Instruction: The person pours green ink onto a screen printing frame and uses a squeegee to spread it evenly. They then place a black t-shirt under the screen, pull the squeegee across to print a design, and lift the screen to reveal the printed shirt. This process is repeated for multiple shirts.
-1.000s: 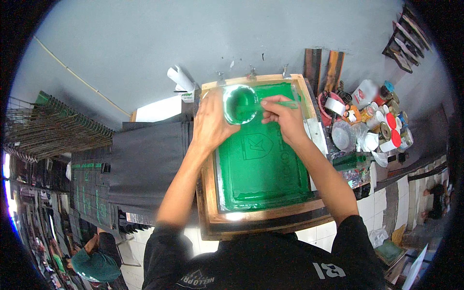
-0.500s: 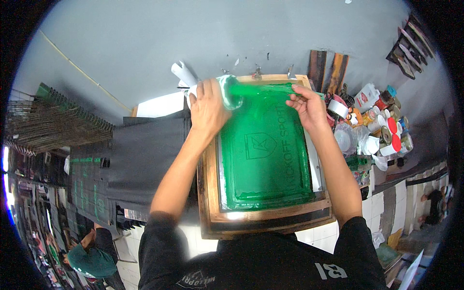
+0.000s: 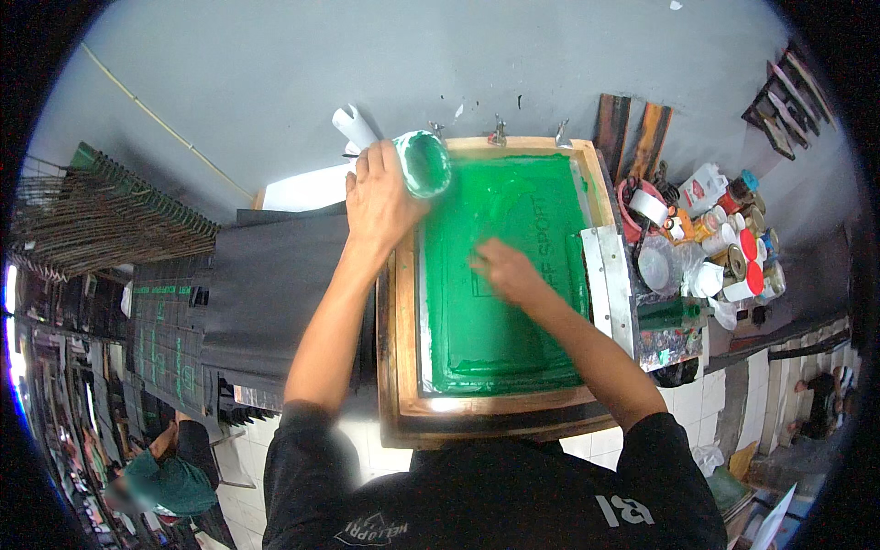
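Observation:
My left hand [image 3: 385,197] is wrapped round a white plastic tub [image 3: 423,165] coated inside with green ink. It is tipped with its mouth to the right, at the far left corner of a wooden-framed printing screen [image 3: 396,367]. Green ink [image 3: 504,353] covers the mesh, and a crest and lettering show through it. Over the middle of the screen is my right hand [image 3: 504,273], blurred by motion, its fingers closed as if round the thin ink-covered spatula seen earlier. Against the green ink I cannot make that spatula out.
Metal hinge clamps [image 3: 498,131] hold the frame's far edge. Crowded jars and bottles [image 3: 733,247] stand on the right, beside a pink bowl [image 3: 632,197]. Dark sheets [image 3: 284,293] lie left, near a wire rack [image 3: 137,220]. A person in green [image 3: 174,481] is at lower left.
My right hand has swept left and nearer me from the screen's far right corner to its middle. The tub in my left hand has turned so its mouth shows more.

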The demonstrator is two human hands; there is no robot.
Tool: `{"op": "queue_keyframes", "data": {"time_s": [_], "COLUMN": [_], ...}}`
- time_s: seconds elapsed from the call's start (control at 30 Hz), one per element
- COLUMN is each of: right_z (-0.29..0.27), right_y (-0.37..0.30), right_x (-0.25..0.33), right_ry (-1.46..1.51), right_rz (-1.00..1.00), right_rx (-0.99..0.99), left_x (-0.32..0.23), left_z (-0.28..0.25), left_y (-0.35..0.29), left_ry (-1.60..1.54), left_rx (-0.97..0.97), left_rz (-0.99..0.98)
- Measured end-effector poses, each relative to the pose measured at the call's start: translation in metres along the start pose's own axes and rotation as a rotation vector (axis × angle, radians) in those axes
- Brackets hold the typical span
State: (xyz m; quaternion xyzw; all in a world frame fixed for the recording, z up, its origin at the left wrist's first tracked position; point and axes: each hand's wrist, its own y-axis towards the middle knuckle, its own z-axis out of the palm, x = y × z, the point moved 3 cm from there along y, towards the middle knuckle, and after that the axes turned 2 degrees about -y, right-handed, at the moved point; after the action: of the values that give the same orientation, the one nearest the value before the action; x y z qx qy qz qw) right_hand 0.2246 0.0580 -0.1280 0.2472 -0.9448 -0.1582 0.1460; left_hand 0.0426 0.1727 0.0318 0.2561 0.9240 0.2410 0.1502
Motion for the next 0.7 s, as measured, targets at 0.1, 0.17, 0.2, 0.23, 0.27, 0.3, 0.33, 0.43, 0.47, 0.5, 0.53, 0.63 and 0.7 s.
{"op": "queue_keyframes", "data": {"time_s": [0.1,0.17,0.2,0.23,0.27,0.3,0.33,0.43,0.47,0.5,0.53,0.63,0.7], "right_z": [-0.014,-0.049,-0.072,-0.094,-0.120,-0.144,-0.160,-0.210,-0.216,-0.215,-0.212,-0.192,-0.173], "right_y": [-0.007,-0.006,-0.009,-0.012,-0.011,-0.011,-0.014,-0.003,0.003,0.010,0.020,0.046,0.054], "right_x": [0.027,0.033,0.029,0.024,0.020,0.014,0.003,-0.002,-0.002,-0.003,-0.002,-0.008,-0.010], "right_ry": [0.093,0.225,0.298,0.371,0.424,0.473,0.564,0.847,0.947,0.945,0.944,0.591,0.469], "right_rz": [0.028,0.069,0.110,0.151,0.223,0.299,0.414,0.602,0.635,0.585,0.536,0.241,0.110], "right_rx": [0.068,-0.090,-0.203,-0.314,-0.402,-0.490,-0.499,-0.520,-0.522,-0.499,-0.478,-0.449,-0.424], "left_x": [0.006,0.009,0.008,0.007,0.007,0.005,0.003,-0.009,-0.008,-0.013,-0.018,-0.033,-0.039], "left_z": [-0.001,-0.001,-0.002,0.000,-0.002,-0.001,0.002,0.002,0.004,0.004,0.003,0.002,0.006], "left_y": [-0.005,-0.009,-0.010,-0.010,-0.010,-0.010,-0.010,-0.011,-0.012,-0.013,-0.014,-0.017,-0.019], "left_ry": [-0.019,-0.040,-0.060,-0.081,-0.086,-0.095,-0.106,-0.143,-0.168,-0.179,-0.190,-0.266,-0.305], "left_rx": [-0.010,-0.006,-0.001,0.007,0.020,0.034,0.049,0.009,-0.005,-0.013,-0.020,0.001,0.015], "left_rz": [-0.005,-0.001,0.006,0.011,0.013,0.016,0.020,0.084,0.092,0.118,0.145,0.186,0.212]}}
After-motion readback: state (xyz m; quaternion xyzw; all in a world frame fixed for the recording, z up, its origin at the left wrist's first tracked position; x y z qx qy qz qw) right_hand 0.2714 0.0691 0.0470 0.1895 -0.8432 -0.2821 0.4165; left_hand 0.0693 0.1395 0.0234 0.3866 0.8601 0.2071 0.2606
